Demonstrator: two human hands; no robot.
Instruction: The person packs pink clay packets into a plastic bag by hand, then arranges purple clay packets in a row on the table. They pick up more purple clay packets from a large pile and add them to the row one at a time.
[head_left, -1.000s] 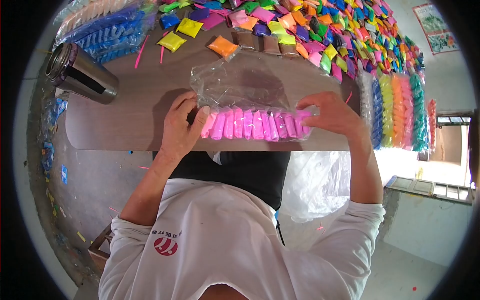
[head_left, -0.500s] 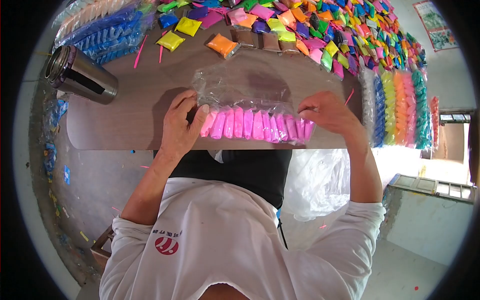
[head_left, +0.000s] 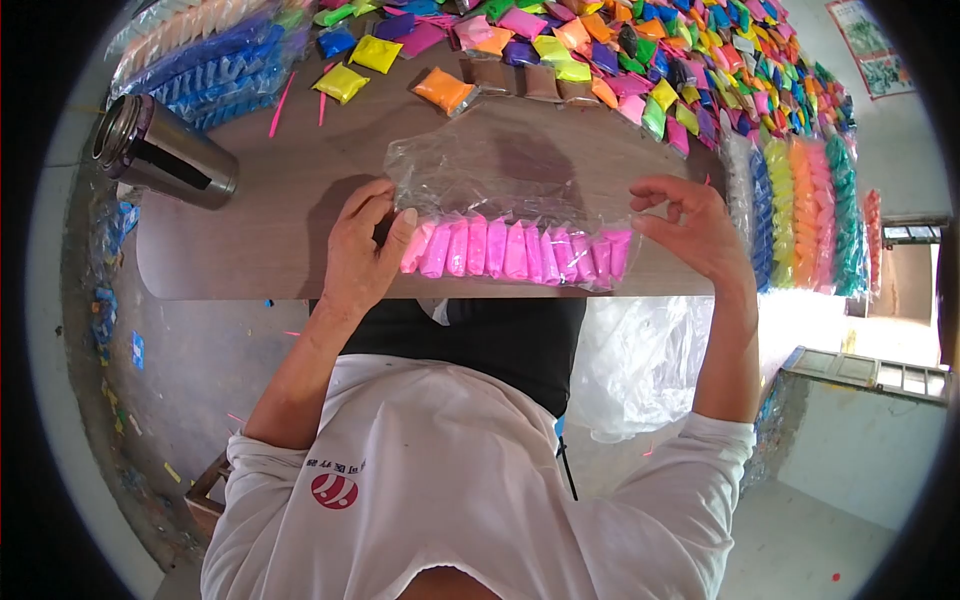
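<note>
A clear plastic bag [head_left: 480, 180] lies near the table's front edge, its upper part loose and crinkled. Inside its lower part, several pink packets [head_left: 515, 252] stand side by side in a row. My left hand [head_left: 360, 250] is curled at the bag's left end, holding the edge with the thumb beside the first packet. Just off the bag's right end is my right hand [head_left: 695, 228], fingers apart and bent, with nothing visible in them.
Loose colourful packets [head_left: 620, 60] are heaped across the table's back. Filled bags [head_left: 800, 215] stand at right; blue bags [head_left: 215, 75] lie at back left. A steel flask [head_left: 165, 150] is tilted in view at left. Pink sticks [head_left: 282, 105] lie near it.
My right hand has let go of the bag's right end and moved right, its fingers spreading. My left hand and the row of pink packets stay in place.
</note>
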